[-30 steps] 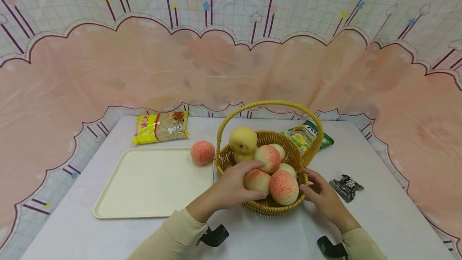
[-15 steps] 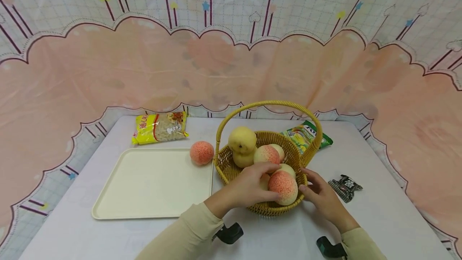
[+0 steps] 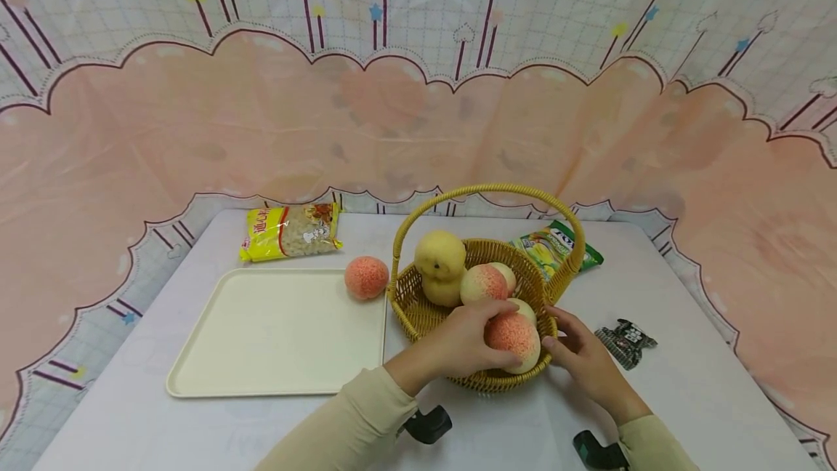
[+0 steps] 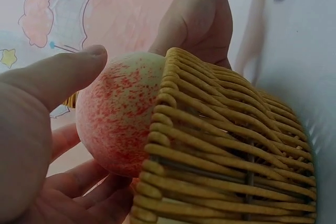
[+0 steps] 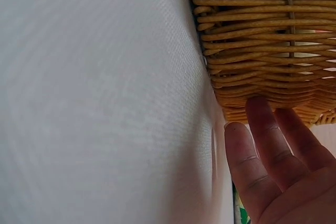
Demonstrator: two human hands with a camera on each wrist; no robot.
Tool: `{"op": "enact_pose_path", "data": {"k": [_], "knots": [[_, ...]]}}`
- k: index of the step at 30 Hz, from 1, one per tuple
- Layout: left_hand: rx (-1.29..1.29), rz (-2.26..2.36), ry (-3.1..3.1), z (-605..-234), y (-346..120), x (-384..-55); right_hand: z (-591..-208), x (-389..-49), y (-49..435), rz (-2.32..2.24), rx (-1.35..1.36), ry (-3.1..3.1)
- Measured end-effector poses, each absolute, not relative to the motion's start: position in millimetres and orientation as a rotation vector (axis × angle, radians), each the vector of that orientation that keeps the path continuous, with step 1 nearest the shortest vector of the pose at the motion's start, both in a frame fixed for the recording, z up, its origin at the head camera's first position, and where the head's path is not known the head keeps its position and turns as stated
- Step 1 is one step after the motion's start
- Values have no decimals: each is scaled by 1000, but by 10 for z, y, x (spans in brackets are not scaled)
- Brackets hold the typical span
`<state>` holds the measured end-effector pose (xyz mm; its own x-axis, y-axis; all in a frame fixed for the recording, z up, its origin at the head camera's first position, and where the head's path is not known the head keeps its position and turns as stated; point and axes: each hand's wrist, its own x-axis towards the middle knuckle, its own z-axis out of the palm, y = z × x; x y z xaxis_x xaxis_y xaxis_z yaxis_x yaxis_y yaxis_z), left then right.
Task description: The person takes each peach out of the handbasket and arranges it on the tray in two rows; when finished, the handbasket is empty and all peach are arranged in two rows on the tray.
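Observation:
A yellow wicker basket (image 3: pixel 418 315) with a tall arched handle holds several pale, red-speckled peaches and yellow round fruits (image 3: pixel 441 256). My left hand (image 3: pixel 461 340) reaches over its front left rim. Its thumb and fingers curve round the frontmost peach (image 3: pixel 516 340), which sits by the rim in the left wrist view too. Behind that hand lie another peach (image 3: pixel 482 283) and a pale fruit (image 3: pixel 523 309). My right hand (image 3: pixel 591 362) touches the basket's right side; in the right wrist view its fairly straight fingers rest against the woven wall (image 5: pixel 262 51).
Left of the basket lies a cream tray (image 3: pixel 275 333), with a coral-red peach (image 3: pixel 366 278) at its back right corner. Behind the tray is a yellow bag of pasta (image 3: pixel 290 232). A green snack bag (image 3: pixel 556 249) and a small black packet (image 3: pixel 626 344) lie to the right.
My left hand has moved right and slightly forward, from beside the left peaches to around the frontmost peach, covering the peach beside it. My right hand stays at the basket.

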<state>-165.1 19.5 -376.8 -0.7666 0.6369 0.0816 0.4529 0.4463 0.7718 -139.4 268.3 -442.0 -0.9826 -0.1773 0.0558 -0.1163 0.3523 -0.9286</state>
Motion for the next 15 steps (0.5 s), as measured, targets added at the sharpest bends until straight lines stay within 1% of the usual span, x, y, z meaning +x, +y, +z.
{"op": "enact_pose_path", "data": {"k": [9, 15], "knots": [[906, 1135, 2559, -3780, 237, -1634, -4422, -1391, 2679, -1738, -272, 2541], [911, 1160, 2573, -3795, 231, -1610, -4421, -1393, 2677, -1737, -277, 2544]]}}
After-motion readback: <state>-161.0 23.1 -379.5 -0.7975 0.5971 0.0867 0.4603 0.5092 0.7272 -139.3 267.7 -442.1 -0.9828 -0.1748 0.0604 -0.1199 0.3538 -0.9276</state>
